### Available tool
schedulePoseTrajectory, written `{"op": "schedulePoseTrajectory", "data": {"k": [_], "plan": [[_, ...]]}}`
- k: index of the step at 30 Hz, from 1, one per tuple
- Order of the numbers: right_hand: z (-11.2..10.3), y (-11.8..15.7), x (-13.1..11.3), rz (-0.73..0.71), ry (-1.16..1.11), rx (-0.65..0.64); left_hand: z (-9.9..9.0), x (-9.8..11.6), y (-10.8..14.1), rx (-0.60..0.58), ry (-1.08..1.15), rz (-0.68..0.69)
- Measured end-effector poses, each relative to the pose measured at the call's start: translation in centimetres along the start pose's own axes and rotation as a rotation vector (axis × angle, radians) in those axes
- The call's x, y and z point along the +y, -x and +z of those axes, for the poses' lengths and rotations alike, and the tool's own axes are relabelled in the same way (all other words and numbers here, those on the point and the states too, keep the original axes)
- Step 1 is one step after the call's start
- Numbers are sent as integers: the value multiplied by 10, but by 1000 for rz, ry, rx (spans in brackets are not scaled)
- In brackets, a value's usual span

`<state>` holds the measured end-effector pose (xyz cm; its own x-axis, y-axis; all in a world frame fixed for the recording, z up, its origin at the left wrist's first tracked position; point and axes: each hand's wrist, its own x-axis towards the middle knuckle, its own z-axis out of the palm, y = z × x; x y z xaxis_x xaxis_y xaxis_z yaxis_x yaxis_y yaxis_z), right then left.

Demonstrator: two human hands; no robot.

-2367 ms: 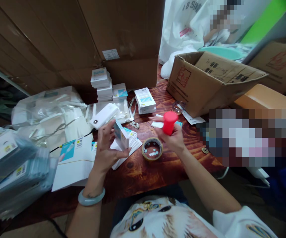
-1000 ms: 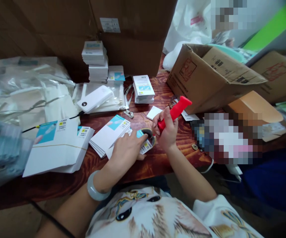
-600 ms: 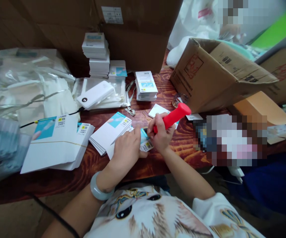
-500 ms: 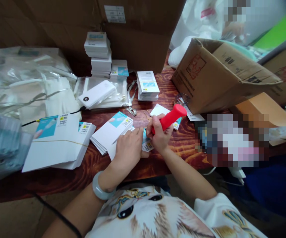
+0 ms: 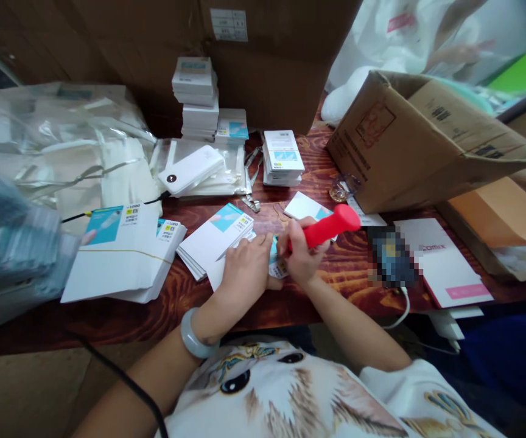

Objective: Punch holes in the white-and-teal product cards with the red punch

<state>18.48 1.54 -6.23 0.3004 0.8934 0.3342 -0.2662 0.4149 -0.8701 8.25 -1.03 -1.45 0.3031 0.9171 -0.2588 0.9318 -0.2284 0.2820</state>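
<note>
My right hand (image 5: 306,252) is wrapped around a red tool with a thick round handle (image 5: 331,226) and a flared end. The tool leans up to the right, and its lower end is hidden by my fingers. Below it lies a white and blue printed card (image 5: 277,266). My left hand (image 5: 250,260) rests on the card's left side, fingers stretched out and thumb apart, touching it against the table. A fanned pile of similar cards (image 5: 217,237) lies just left of my left hand. Another card (image 5: 306,207) lies beyond my right hand, partly behind the red handle.
Banded card stacks (image 5: 112,267) lie left, and more card stacks (image 5: 284,155) stand behind. A white power bank (image 5: 194,170) sits on plastic bags. An open cardboard box (image 5: 395,146), a phone (image 5: 393,255) and a notebook (image 5: 448,261) are right. Another person's arm (image 5: 455,55) shows top right.
The view has shifted, so things appear further right and the notebook shows plainly. The red handle now leans lower to the right. My left hand stays on the card.
</note>
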Motion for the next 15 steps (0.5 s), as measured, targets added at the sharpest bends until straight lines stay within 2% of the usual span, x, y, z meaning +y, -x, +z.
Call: {"op": "schedulePoseTrajectory", "data": {"k": [3, 9, 12, 15], "plan": [[-3, 2, -2, -39, -64, 58, 4, 0, 0, 21, -33, 8], [-6, 5, -1, -44, -10, 18, 10, -3, 0, 32, -42, 17], [-5, 4, 0, -34, 110, -43, 8, -4, 0, 40, -9, 18], [-3, -2, 3, 15, 125, -149, 3, -3, 0, 24, 25, 3]]}}
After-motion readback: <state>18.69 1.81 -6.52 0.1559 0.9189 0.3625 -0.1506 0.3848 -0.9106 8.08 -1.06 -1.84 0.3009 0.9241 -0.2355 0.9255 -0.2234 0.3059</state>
